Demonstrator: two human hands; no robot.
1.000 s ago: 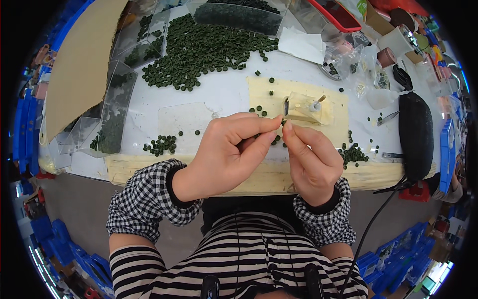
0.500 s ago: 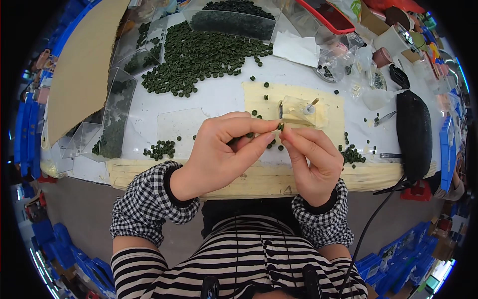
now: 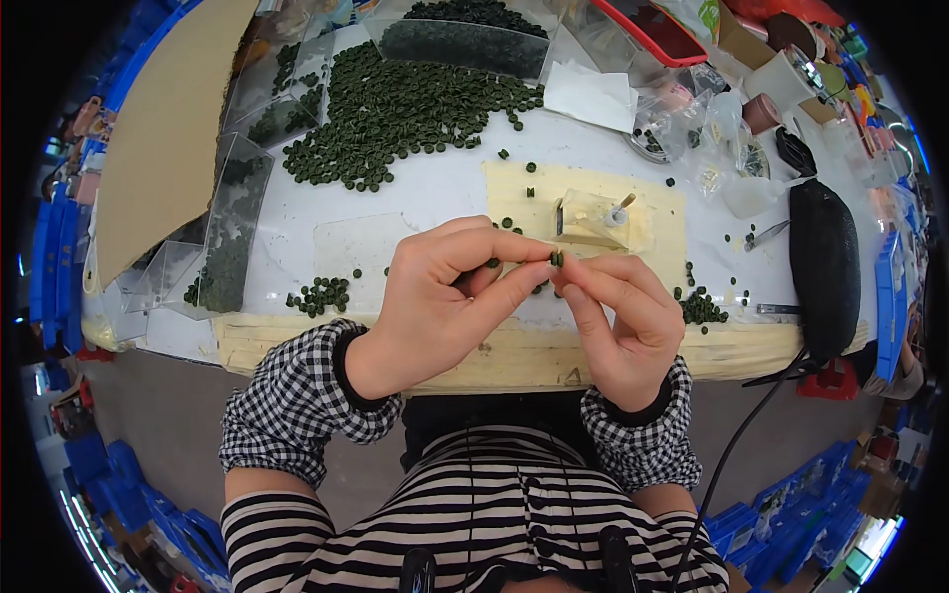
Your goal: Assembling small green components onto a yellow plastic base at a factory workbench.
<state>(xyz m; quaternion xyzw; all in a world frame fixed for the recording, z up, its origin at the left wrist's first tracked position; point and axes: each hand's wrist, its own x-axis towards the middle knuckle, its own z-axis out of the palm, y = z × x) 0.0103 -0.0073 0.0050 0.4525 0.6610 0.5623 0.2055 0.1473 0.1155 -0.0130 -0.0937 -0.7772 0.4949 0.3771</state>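
My left hand (image 3: pixel 435 296) pinches a small dark green grooved round piece (image 3: pixel 558 259) between thumb and index finger. The fingertips of my right hand (image 3: pixel 629 321) close on the same piece from the other side. Both hands are raised over the near part of the table. Under the curled fingers of my left hand shows another green piece (image 3: pixel 492 263); whether it is held or lies on the table I cannot tell. Just beyond the fingertips stands a tape-wrapped block (image 3: pixel 583 219) with a small upright peg (image 3: pixel 624 203).
A large heap of green pieces (image 3: pixel 395 109) spreads at the back, beside clear bins (image 3: pixel 465 42). Smaller piles lie at left (image 3: pixel 321 295) and right (image 3: pixel 701 307). Cardboard (image 3: pixel 163 138) leans at far left. A black pouch (image 3: pixel 824 267), tweezers (image 3: pixel 766 235) and a red-edged phone (image 3: pixel 657 32) also lie around.
The pinched green piece has come slightly nearer to me and turned a little. My fingertips have shifted with it; both hands otherwise stay in nearly the same place.
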